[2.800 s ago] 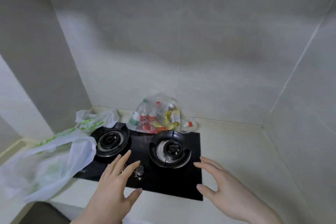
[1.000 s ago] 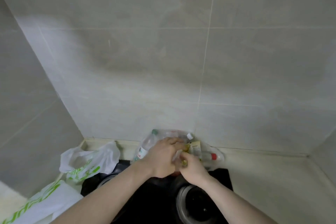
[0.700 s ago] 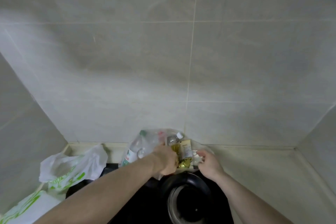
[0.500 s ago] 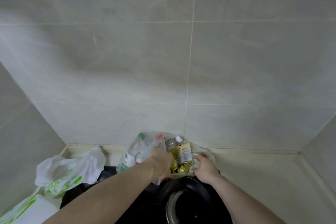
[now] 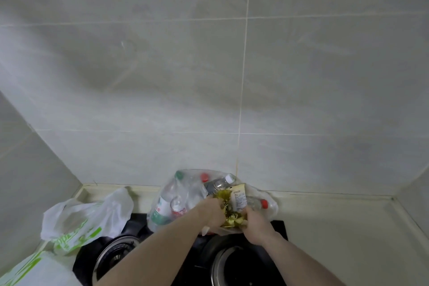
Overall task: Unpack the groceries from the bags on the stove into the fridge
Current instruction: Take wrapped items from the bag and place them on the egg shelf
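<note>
1. Head view shows both hands working at the mouth of the clear bag (image 5: 185, 195), which sits at the back of the stove (image 5: 276, 230) against the tiled wall (image 5: 232, 76). So the step in hand looks like getting the first groceries out.
2. Left hand (image 5: 212, 213) has its fingers curled into the bag's opening around the plastic and the gold wrappers. Right hand (image 5: 254, 218) is curled in from the other side, pinching the bag edge or the gold snack pack (image 5: 232, 216). Honestly can't tell exactly which.
3. Inside the bag: several water bottles (image 5: 162, 206) leaning to the left, one small bottle with a red cap (image 5: 257, 203) lying to the right, and the gold pack with its white label (image 5: 240, 196) on top between the hands.
4. To do it well I'd keep one hand holding the plastic open and let the other lift the gold pack out alone. It's on top and light, so it goes first.
5. Watch out: the bottles lean on each other, so yanking the plastic could roll them onto the burner (image 5: 234, 267).
6. Thin plastic clings, so pull it off the item, don't drag the item through it.
7. Second bag, white with green print (image 5: 86, 218), sits on the left side of the stove, untouched. The fridge isn't in view.
</note>
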`<state>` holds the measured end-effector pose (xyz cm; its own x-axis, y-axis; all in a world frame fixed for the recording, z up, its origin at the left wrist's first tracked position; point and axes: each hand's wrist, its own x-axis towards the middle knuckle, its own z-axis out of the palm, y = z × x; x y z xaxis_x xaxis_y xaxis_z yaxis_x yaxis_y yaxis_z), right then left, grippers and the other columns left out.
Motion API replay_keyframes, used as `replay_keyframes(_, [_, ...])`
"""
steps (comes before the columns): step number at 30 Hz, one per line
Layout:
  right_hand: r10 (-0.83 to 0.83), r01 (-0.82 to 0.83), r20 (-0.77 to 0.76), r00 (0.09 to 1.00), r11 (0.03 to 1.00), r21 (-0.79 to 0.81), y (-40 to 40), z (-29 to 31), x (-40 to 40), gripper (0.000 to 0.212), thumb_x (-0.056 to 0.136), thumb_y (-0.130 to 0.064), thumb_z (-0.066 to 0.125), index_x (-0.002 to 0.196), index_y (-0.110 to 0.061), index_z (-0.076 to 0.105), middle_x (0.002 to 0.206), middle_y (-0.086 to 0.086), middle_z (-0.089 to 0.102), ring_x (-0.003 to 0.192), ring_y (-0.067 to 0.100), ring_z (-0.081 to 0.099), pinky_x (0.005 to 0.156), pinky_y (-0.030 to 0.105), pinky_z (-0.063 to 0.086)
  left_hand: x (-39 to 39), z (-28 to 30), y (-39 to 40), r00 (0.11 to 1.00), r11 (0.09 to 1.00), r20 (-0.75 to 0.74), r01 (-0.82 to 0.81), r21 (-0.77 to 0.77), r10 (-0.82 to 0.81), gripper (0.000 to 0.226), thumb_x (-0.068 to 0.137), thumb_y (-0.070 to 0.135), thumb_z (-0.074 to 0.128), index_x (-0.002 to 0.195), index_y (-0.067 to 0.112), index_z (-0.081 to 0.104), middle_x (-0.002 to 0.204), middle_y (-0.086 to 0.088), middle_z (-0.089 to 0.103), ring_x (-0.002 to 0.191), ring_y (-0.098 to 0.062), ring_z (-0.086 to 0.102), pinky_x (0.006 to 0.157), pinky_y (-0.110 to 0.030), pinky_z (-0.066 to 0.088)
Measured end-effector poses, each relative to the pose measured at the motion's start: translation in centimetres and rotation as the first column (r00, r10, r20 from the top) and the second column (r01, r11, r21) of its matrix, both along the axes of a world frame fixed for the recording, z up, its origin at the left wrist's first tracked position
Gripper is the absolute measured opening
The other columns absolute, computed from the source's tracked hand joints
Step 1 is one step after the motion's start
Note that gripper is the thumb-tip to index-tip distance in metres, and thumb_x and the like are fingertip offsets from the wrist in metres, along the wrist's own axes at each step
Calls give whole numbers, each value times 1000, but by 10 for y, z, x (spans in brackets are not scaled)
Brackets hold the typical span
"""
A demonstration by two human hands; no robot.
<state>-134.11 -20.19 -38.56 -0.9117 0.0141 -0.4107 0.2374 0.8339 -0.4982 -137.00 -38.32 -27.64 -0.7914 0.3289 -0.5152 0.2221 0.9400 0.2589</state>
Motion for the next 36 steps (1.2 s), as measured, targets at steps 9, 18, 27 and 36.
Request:
replay_keyframes(9, [39,-29,-190,981,998,55,-5,41,16,30,92,-3,48,98,-30,58,94,-8,62,77,7,54,65,25,44,16,8,-13,973,900,37,-226,372,229,49,94,2,43,137,17,61,112,2,67,89,-15,65,78,-18,52])
replay_keyframes(18, [-307,214,-384,871,940,-266,11,104,106,32,95,-15,67,88,-45,61,97,-20,75,86,4,70,82,24,56,112,61,-83,940,692,-39,-221,688,339,54,96,3,57,145,28,53,142,10,55,131,-3,51,114,-18,36])
replay_keyframes(27, [-463,243,-392,795,835,-494,-13,173,232,23,97,-6,67,92,-29,69,106,-29,74,95,-5,71,85,16,53,213,103,-124,936,554,-4,-204,807,351,52,98,-9,52,133,28,61,125,15,70,114,7,63,90,-2,43])
replay_keyframes(36, [-596,355,-393,700,768,-533,-4,199,335,27,93,1,65,89,-26,69,103,-22,77,96,0,71,76,13,53,269,117,-96,986,552,-33,-62,832,161,56,98,-4,56,133,39,61,133,29,62,123,10,56,92,-3,44])
